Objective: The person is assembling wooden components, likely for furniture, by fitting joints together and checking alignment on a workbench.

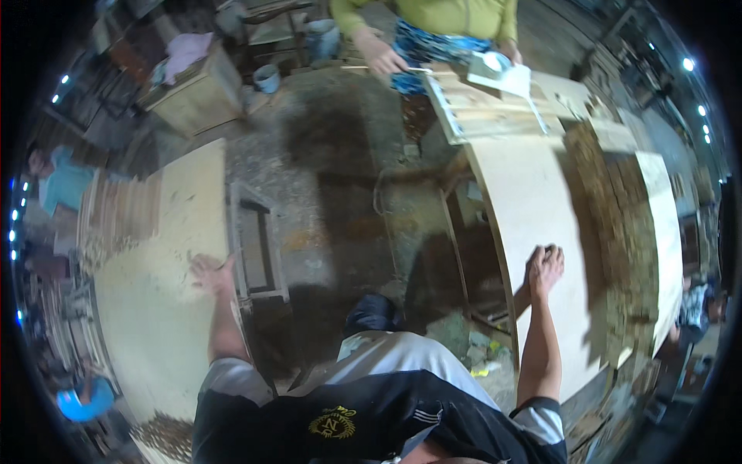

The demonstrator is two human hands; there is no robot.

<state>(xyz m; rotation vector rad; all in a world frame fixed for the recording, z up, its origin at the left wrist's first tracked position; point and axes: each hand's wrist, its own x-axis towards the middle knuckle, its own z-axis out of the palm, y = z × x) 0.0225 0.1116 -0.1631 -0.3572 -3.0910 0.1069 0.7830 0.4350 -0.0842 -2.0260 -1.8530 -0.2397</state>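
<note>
My left hand (210, 272) lies with its fingers spread on a pale wooden panel (154, 309) at the left. Over a second pale panel (533, 201) at the right is my right hand (546, 267). Its fingers are bent and close together; what they hold, if anything, is hidden. A shadow of that arm falls on the panel beside it. Along the right panel stand stacked narrow wooden pieces (630, 232). More thin wooden strips (120, 205) are piled on the far part of the left panel.
Across from me a person in a yellow-green top (440, 15) handles a thin stick (386, 68) and a white container (495, 71) over a wooden frame (452, 108). A floor frame (259, 240) stands beside the left panel. Farther back are a wooden cabinet (197, 97) and a bucket (267, 78).
</note>
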